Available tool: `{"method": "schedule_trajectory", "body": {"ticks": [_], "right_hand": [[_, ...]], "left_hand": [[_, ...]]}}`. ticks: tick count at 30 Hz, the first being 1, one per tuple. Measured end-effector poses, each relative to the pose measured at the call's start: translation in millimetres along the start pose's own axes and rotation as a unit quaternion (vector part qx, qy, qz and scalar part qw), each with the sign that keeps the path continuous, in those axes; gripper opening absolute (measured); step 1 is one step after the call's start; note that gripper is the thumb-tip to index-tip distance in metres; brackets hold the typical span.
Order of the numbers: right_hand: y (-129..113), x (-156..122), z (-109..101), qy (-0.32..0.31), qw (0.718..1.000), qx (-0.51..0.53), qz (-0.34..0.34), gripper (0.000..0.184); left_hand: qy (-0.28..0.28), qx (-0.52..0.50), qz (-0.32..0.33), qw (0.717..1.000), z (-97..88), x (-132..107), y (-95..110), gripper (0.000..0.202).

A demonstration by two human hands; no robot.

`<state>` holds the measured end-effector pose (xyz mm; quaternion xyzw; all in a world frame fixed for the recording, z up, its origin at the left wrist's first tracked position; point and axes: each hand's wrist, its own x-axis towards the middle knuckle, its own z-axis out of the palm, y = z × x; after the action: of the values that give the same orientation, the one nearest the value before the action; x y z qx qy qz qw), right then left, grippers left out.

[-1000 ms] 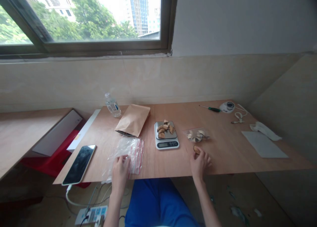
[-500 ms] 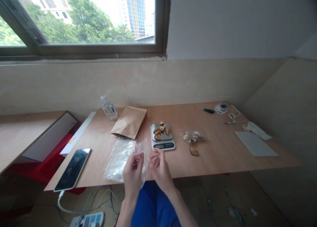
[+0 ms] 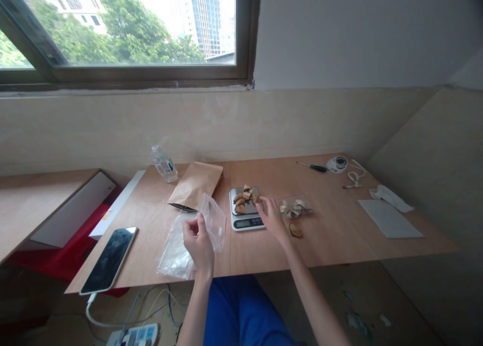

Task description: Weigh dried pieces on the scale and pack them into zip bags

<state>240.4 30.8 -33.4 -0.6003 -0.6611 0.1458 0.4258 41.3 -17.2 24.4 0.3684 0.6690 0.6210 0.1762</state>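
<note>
My left hand (image 3: 198, 240) is closed on a clear zip bag (image 3: 212, 218) and holds it up above the stack of empty bags (image 3: 174, 249) on the table. My right hand (image 3: 272, 217) reaches over the small kitchen scale (image 3: 246, 210), its fingers at the brown dried pieces (image 3: 244, 197) piled on the pan. I cannot make out whether it grips one. A filled clear bag (image 3: 293, 207) lies right of the scale, and one loose brown piece (image 3: 295, 230) rests in front of it.
A brown paper pouch (image 3: 195, 185) and a water bottle (image 3: 163, 163) stand behind the bags. A phone (image 3: 109, 259) lies at the table's left front corner. A screwdriver (image 3: 313, 167), a white round device (image 3: 336, 163), a cloth (image 3: 390, 197) and a grey sheet (image 3: 390, 219) sit at the right.
My left hand picked one bag off the stack and raised it. My right hand left the loose piece, came to the bag, then moved out to the pieces on the scale.
</note>
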Motion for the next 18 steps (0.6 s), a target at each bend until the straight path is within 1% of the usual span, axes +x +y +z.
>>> {"method": "schedule_trajectory", "body": {"ticks": [2,4,7,9,11,13,14,15,16,18], "right_hand": [[14.8,17.6,11.7,-0.009,0.995,-0.098,-0.018,0.034],[24.8,26.3,23.0,-0.027,0.987,-0.159,-0.021,0.035],[31.0,27.7,31.0,-0.029,0.981,-0.193,-0.001,0.033],[29.9,26.4,29.2,-0.02,0.984,-0.175,0.015,0.03],[22.2,25.7,23.6,-0.005,0.994,-0.109,0.028,0.029],[5.4,25.0,16.9,0.012,0.998,0.015,0.06,0.031],[-6.2,24.2,13.8,0.015,0.992,0.095,0.086,0.034],[-19.1,22.8,11.3,0.011,0.977,0.179,0.117,0.038],[-32.3,20.9,9.6,-0.001,0.954,0.263,0.146,0.041],[-54.9,15.7,9.2,-0.071,0.9,0.39,0.183,0.045]], "left_hand": [[0.001,0.016,0.024,1.0,6.9,0.0,0.2,0.028],[-0.006,0.032,0.051,0.998,13.3,1.0,-0.4,0.026],[-0.031,0.056,0.073,0.995,21.4,4.3,-4.2,0.025],[-0.052,0.058,0.07,0.995,25.8,6.6,-8.0,0.025],[-0.074,0.059,0.068,0.993,29.8,7.7,-11.6,0.023],[-0.094,0.066,0.071,0.991,33.8,7.2,-14.2,0.02],[-0.103,0.072,0.074,0.989,35.9,6.5,-15.1,0.018],[-0.111,0.08,0.078,0.987,37.9,5.4,-15.6,0.016],[-0.118,0.087,0.084,0.986,39.8,4.0,-15.9,0.014],[-0.128,0.101,0.091,0.982,42.6,0.9,-16.0,0.012]]}}
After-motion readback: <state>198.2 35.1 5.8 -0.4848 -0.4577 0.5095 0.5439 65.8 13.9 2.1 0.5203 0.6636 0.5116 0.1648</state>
